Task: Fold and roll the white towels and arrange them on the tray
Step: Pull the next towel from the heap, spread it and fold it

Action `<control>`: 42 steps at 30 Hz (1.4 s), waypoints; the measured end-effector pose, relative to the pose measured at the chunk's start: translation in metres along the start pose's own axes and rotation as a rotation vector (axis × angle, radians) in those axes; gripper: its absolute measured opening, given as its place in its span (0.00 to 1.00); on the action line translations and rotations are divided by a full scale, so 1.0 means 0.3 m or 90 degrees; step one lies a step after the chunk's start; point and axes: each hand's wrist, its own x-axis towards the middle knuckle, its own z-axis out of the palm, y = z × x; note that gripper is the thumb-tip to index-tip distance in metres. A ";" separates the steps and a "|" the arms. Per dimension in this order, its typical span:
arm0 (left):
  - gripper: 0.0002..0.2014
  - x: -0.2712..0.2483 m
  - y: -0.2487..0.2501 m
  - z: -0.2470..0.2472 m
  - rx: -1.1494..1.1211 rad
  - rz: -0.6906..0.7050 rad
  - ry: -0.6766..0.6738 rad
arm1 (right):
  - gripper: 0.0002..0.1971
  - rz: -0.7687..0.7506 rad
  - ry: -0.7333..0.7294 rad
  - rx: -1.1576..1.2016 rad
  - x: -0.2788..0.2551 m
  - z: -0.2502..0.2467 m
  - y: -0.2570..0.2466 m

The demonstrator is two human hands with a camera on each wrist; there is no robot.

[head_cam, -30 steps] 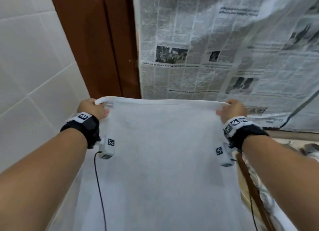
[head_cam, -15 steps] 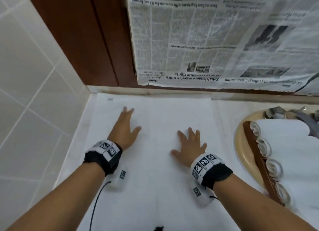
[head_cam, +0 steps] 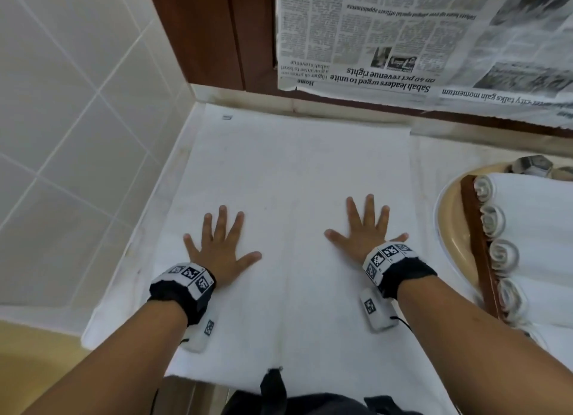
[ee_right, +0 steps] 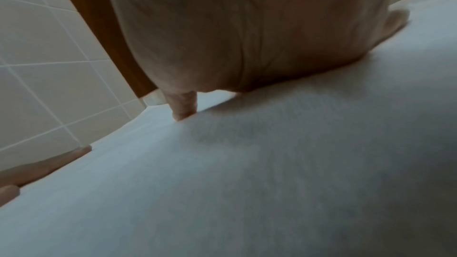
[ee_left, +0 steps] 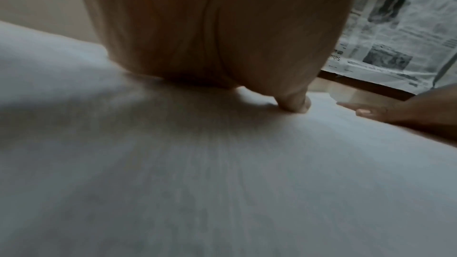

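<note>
A white towel (head_cam: 294, 172) lies spread flat on the counter, its far edge near the back wall. My left hand (head_cam: 218, 244) presses flat on its left half, fingers spread and straight. On the right half my right hand (head_cam: 367, 228) lies flat the same way. The wrist views show each palm down on the towel (ee_left: 222, 183) (ee_right: 272, 163). To the right, several rolled white towels (head_cam: 496, 253) lie in a row on a brown wooden tray (head_cam: 474, 228).
A tiled wall (head_cam: 68, 135) closes the left side. Newspaper (head_cam: 403, 42) hangs over the back wall above a wooden frame (head_cam: 210, 33). The tray sits over a beige basin (head_cam: 449, 216), with a metal tap handle (head_cam: 530, 165) behind it.
One second ago both hands held the towel up by its top corners. It now lies flat, and both hands have slid toward me and apart across it.
</note>
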 end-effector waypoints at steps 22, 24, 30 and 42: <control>0.33 0.081 0.093 -0.334 0.140 0.096 -0.067 | 0.47 -0.002 0.052 -0.001 0.033 -0.090 -0.110; 0.33 0.155 0.159 -0.392 0.146 0.143 -0.062 | 0.44 -0.055 0.057 -0.011 0.078 -0.126 -0.174; 0.38 0.433 0.358 -0.473 0.121 0.223 -0.053 | 0.36 -0.098 0.072 0.010 0.283 -0.246 -0.293; 0.48 0.696 -0.140 -0.505 0.042 -0.081 -0.010 | 0.45 0.139 0.067 -0.006 0.489 -0.484 0.143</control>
